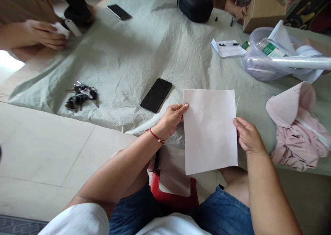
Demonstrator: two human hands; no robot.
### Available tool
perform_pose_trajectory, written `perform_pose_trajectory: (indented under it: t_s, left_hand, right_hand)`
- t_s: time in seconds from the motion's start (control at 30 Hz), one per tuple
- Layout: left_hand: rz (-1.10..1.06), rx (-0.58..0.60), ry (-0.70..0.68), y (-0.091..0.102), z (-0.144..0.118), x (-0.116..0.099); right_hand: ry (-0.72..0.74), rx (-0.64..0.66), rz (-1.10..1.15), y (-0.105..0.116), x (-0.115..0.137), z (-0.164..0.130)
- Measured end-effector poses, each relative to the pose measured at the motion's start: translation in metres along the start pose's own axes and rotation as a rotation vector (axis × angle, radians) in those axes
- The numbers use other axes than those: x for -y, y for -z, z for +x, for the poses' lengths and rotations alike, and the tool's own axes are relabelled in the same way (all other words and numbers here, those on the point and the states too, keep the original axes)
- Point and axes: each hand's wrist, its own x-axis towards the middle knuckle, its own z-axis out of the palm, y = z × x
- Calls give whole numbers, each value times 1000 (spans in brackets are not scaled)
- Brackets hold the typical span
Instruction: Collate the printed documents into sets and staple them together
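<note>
A blank white sheet of paper (pixel 210 131) is stretched upright between my two hands, over the near edge of the table and my lap. My left hand (pixel 173 117) pinches its left edge near the upper corner, thumb on the front. On the opposite edge, a little lower, my right hand (pixel 248 134) grips the sheet, also with the thumb in front; the other fingers are partly hidden behind it. Just left of the paper, a black smartphone (pixel 156 95) lies flat on the greenish tablecloth (pixel 124 62).
Keys (pixel 82 96) lie at the left. A pink cloth hat (pixel 297 124) and a translucent basin (pixel 254 64) of odds and ends are at the right. Farther back are a notepad (pixel 229 49), a black case (pixel 195 4), another phone (pixel 119 12), a cardboard box (pixel 266 10) and two other people's hands.
</note>
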Motion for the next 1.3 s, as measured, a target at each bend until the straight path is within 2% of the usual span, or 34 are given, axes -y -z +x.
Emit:
perform_pose_trajectory:
  t_s: [0.17,0.37,0.53,0.67,0.87,0.97,1.3]
  left_hand:
    - [38,-10,30,-2,0,1]
    - [161,-86,-179,1,6,3]
    - [127,-99,-169,2,8,2]
    - [88,-41,-163,2,8,2]
    - [159,-21,-304,3,10,3]
    - [266,-57,-356,6,13,4]
    - [533,-114,-333,12,18,6]
  right_hand:
    - [61,-74,-24,-1,-3,-1]
    - [123,-82,-67,1,-1,-6]
    - [121,-74,-59,1,-1,-5]
    - [55,-64,1,1,-1,-1]
    - [-138,-3,69,-3,0,-2]
    - [-189,-11,108,-4,-1,-2]
    - [-152,-17,51,-2,-12,3]
